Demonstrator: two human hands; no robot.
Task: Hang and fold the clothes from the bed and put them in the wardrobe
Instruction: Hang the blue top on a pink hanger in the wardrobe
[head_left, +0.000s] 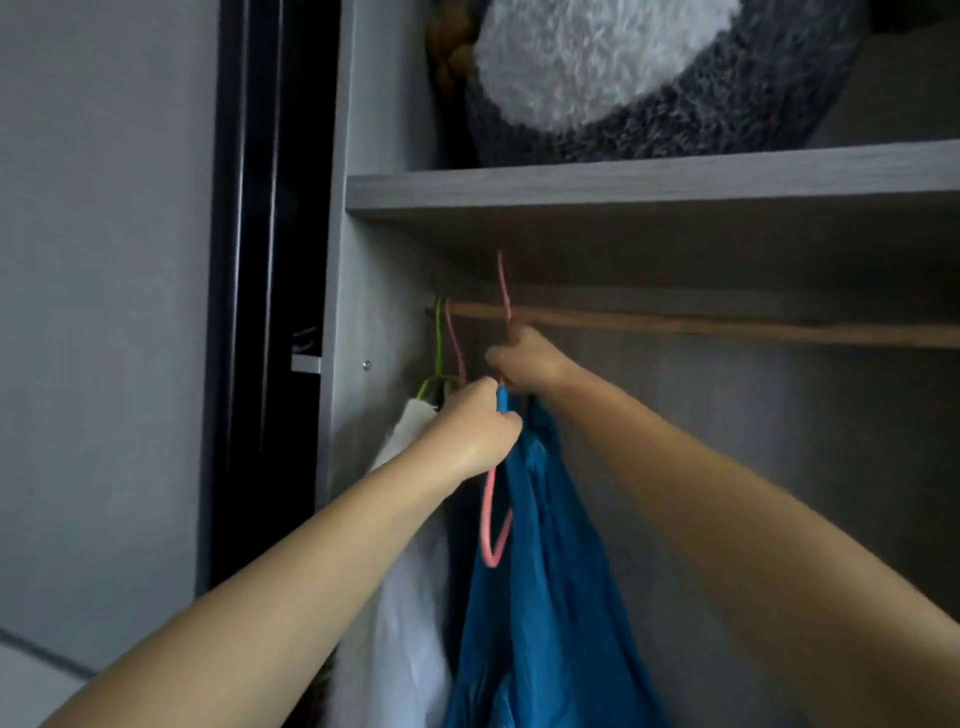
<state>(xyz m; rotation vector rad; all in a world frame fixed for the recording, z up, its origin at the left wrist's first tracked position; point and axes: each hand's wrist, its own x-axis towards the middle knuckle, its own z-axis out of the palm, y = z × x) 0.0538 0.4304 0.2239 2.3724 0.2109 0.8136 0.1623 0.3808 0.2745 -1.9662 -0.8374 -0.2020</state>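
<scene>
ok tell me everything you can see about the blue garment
The blue garment is a smooth, slightly shiny fabric, creased and hanging limp inside the wardrobe, below the wooden rail. Its top sits on a pink hanger, whose lower loop shows beside it. The left hand grips its upper edge; the right hand holds the hanger's neck above. A white garment hangs against its left side.

Above us, on the upper grey wood-grain shelf (623, 189), we see a large round plush cushion (639, 78) with a shaggy dark grey rim and a fluffy white middle. Wedged just beside its left edge is a small brownish soft object (449, 52), too dim for us to identify. To our left stands a plain grey wall (104, 260), and between it and the shelving runs a glossy black vertical frame (260, 260). A small silver screw (367, 365) sits in the grey side panel.
</scene>
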